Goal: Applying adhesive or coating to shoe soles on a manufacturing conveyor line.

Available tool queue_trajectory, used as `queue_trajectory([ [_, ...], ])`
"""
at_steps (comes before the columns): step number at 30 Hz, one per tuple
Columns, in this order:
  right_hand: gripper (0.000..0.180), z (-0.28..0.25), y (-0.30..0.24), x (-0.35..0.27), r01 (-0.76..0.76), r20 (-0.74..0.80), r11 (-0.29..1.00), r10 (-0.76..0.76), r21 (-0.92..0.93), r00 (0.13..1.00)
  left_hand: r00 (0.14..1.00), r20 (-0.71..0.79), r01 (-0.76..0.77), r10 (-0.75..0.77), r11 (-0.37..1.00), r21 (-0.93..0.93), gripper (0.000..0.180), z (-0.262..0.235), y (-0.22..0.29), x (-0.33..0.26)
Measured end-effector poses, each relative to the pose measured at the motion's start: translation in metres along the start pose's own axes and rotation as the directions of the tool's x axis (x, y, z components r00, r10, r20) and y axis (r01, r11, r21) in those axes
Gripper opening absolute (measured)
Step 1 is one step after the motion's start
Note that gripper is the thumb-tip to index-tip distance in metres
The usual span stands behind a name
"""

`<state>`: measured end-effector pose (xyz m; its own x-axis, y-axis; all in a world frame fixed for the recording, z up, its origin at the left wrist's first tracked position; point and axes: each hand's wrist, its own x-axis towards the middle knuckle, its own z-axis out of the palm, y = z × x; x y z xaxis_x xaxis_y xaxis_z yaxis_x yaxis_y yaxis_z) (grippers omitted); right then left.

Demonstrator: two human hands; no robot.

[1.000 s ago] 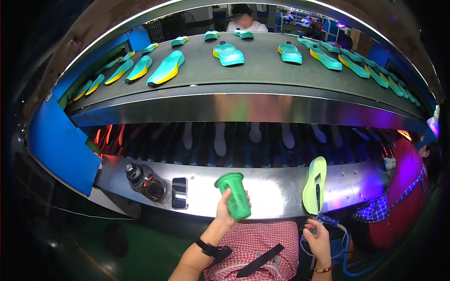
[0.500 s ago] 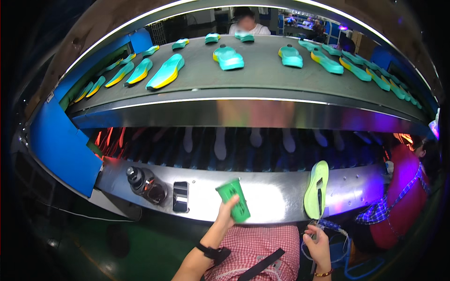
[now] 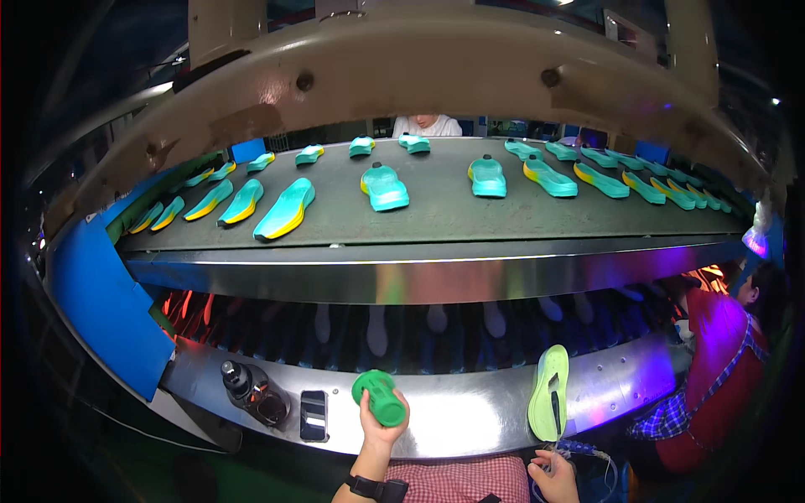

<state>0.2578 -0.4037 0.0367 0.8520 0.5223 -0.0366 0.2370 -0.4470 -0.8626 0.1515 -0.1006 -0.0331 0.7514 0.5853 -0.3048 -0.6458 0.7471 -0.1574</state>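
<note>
Along the steel ledge [image 3: 470, 423], left to right, we have a dark bottle [image 3: 262, 399], a phone-like slab [image 3: 314, 411], then our left hand [image 3: 383, 429], fingers wrapped round a tilted green cup [image 3: 383, 402], best held firmly without squeezing; farther right, a lime sole [image 3: 547, 394] and, just below, our right hand [image 3: 555, 478], fingers curled, perhaps gripping something; we cannot tell

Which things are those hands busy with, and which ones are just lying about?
Seem part of the work:
- green cup, held in the left hand
- yellow-green sole, near the right hand

Seem to be just lying about:
- dark bottle, untouched
- dark phone-shaped thing, beside the bottle
</note>
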Motion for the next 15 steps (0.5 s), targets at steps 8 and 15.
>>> queue_trajectory([
  [8,0.031,0.002,0.024,0.011,-0.011,0.042,0.994,0.006,0.106,0.999,0.809,0.502,-0.511,0.305,-0.055,0.858,0.06,-0.021,-0.016,-0.012],
  [15,0.032,-0.004,0.021,0.009,0.01,0.039,1.0,-0.011,0.026,0.999,0.98,-0.006,-0.145,0.199,0.731,0.667,0.054,-0.006,-0.025,-0.007],
])
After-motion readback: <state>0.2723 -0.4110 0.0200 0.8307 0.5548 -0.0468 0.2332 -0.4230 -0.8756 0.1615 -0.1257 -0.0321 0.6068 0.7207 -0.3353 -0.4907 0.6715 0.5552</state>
